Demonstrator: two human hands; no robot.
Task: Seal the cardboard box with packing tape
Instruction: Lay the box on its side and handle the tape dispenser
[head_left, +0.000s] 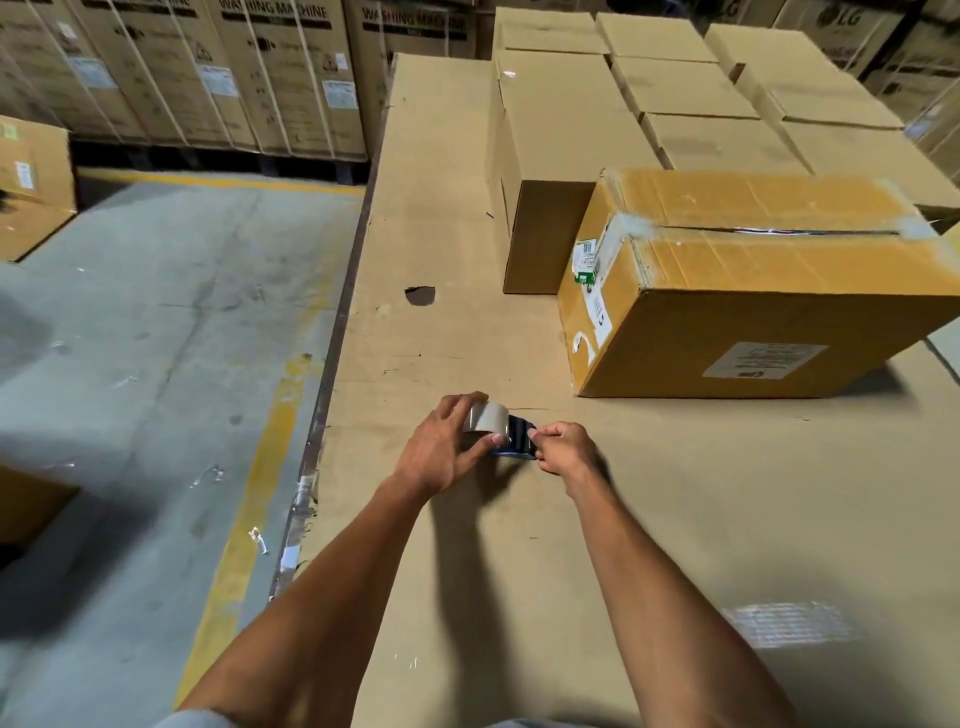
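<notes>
Cardboard covers nearly everything: a broad, flat brown cardboard sheet (457, 545) serves as the work surface, and on it stands the large tan cardboard box (753, 291) to be sealed, its two top flaps closed but parted by a thin dark seam, with remnants of old clear tape at each end of that seam and white labels on its near and left faces. Near this box, in front of it and to its left, both bare hands meet over the sheet around a roll of clear packing tape (487, 417) mounted on a dark blue tape dispenser (519, 439). The left hand (441, 447) wraps around the roll, fingers curled over its top and thumb pressed against its near side. The right hand (563, 447) is closed into a narrow pinch at the dispenser's right end, apparently gripping the tape's free end, though the blur makes that hard to confirm. The dispenser sits well apart from the box and does not touch it. Behind the box, plain brown cartons (675, 98) stand packed together in rows. Left of the box, beyond the sheet's edge, lies grey concrete floor (156, 338) marked with a worn yellow painted line (254, 483), and tall printed appliance cartons (208, 67) line the far wall.
</notes>
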